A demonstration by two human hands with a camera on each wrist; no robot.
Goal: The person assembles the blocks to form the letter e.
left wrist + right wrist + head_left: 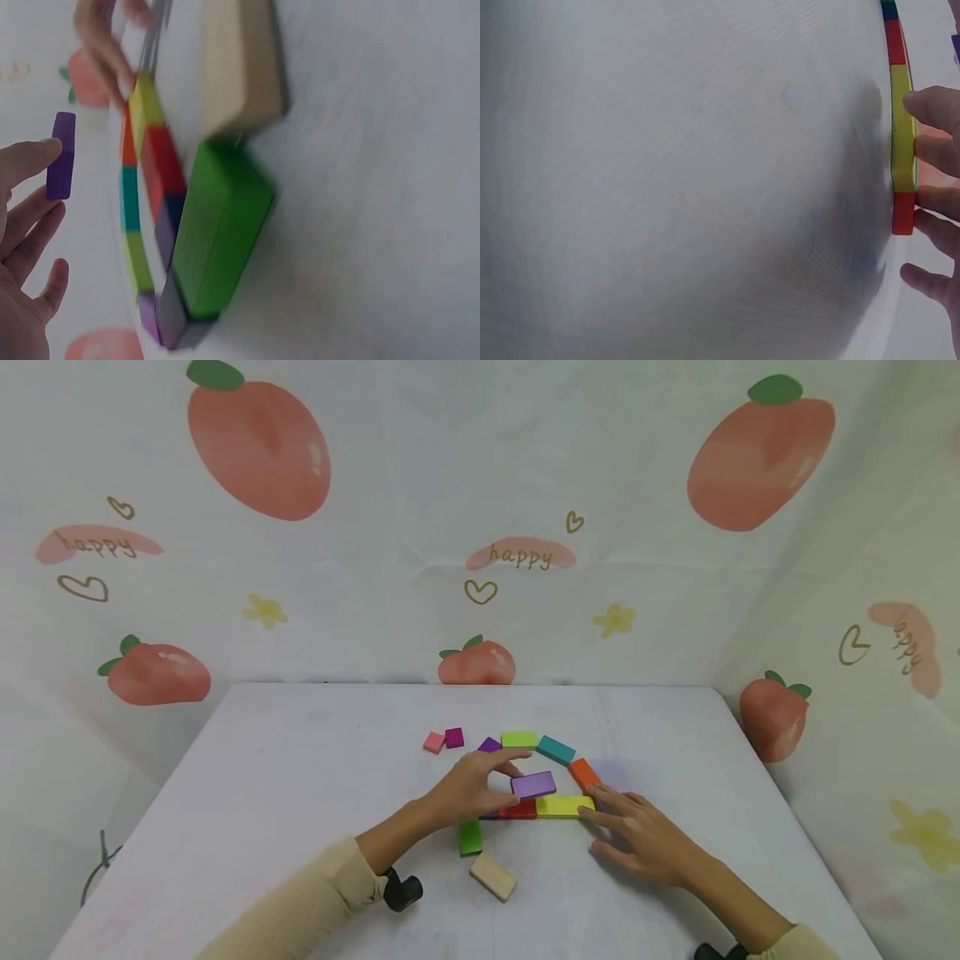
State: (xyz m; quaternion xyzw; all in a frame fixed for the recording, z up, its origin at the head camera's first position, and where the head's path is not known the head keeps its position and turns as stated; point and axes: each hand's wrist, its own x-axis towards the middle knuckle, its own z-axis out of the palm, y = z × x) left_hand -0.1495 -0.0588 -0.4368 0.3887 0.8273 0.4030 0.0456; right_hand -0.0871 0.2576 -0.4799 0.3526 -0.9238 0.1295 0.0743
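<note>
My left hand (471, 787) pinches a light purple block (534, 785) between thumb and fingers, held above the table in the left wrist view. Below it lies a ring of coloured blocks: a red block (519, 810) and a long yellow block (562, 807) along the near side, an orange block (584, 772) at right, and teal (557, 750) and lime (519, 740) blocks at the back. A dark purple block (490, 745) is partly hidden by my left hand. My right hand (645, 833), fingers spread, rests its fingertips by the yellow and orange blocks.
A green block (470, 838) and a plain wooden block (493, 877) lie nearer me, below the ring. Two small blocks, pink (434, 742) and magenta (454, 737), sit at the back left. A fruit-printed cloth hangs behind the white table (300, 793).
</note>
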